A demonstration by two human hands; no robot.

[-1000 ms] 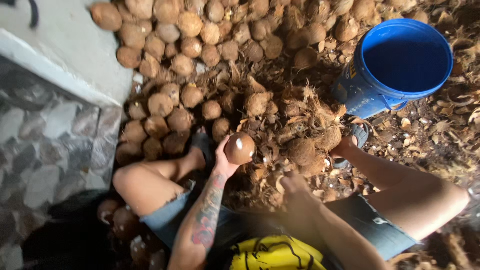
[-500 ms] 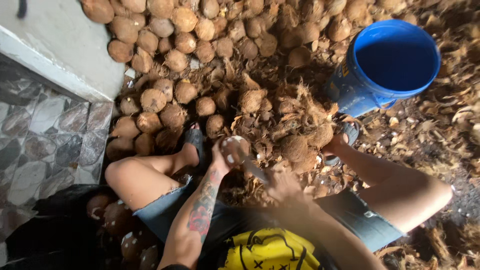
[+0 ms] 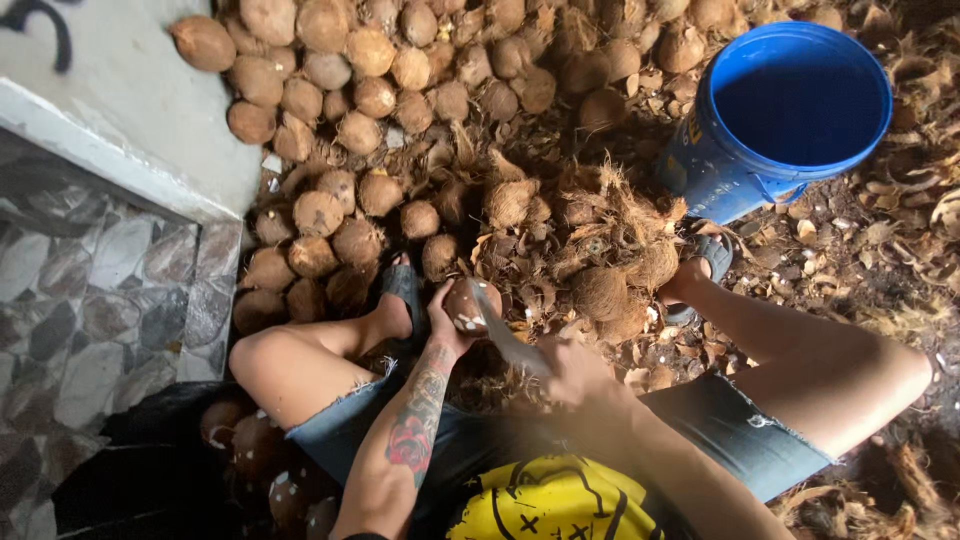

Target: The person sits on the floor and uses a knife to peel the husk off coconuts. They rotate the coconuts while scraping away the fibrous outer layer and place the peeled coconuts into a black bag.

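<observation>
Near the middle of the head view, slightly left and low, one coconut is held up in the left hand, whose fingers are wrapped round its underside and near side. A blade is laid against the nut's right flank; its handle is gripped by the right hand, fingers closed tight, though that hand is blurred.

The nut is judged hard, stiff and fairly heavy for its size. Pale patches are seen where the brown skin has been pared, and those bare spots are likely to be smoother and more slippery than the fibrous shell. A grip is best taken on the rough brown part, cupped from below, with the fingers kept clear of the cutting side. Breakage from squeezing is not to be feared.

By count: one nut in hand, one blade, one blue bucket at the upper right, tilted, with nothing made out inside it. A pile of husked nuts, well over thirty and too crowded for an exact count, is spread across the top and left centre. Several darker nuts, about six, are seen at the lower left beside the thigh. Loose husk is heaped between the feet, and two sandals are worn.
</observation>
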